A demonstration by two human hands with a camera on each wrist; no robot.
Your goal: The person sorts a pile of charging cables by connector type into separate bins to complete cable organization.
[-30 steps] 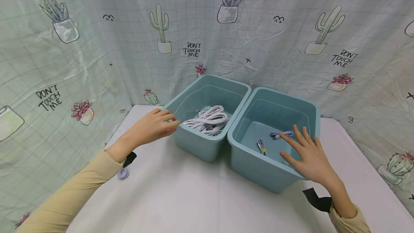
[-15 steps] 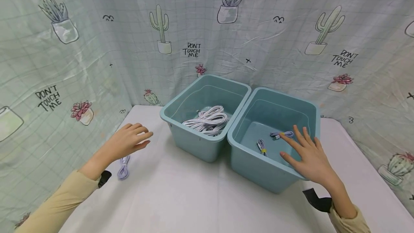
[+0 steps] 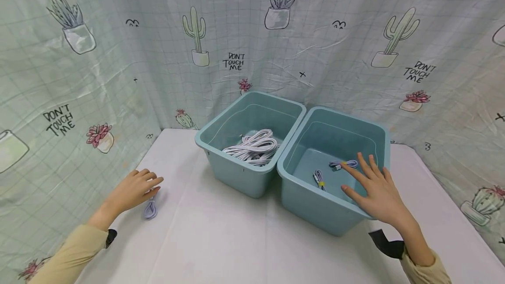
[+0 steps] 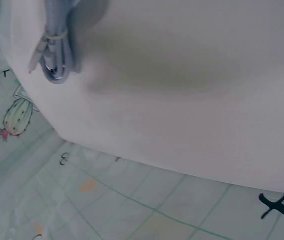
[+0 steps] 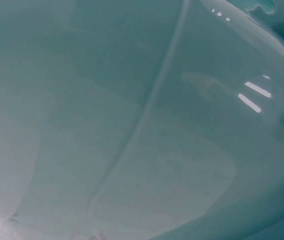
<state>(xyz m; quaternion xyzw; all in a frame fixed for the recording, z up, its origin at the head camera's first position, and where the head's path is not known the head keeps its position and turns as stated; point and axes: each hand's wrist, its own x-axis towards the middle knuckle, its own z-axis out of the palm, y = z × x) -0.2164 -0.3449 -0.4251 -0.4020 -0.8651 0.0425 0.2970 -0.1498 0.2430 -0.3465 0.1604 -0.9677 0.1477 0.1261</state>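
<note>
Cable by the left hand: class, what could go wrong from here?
1. The coiled cable lies near the table edge by the curtain; a clumsy grab by the left hand might knock it off.
2. The right hand rests on the right bin rim; leaning could tip or shift the bin.

Cable pile (image 3: 254,146) in left bin (image 3: 221,165)

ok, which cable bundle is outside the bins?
The small coiled cable on the white table, at the left hand. The others lie inside the two teal bins.
</note>
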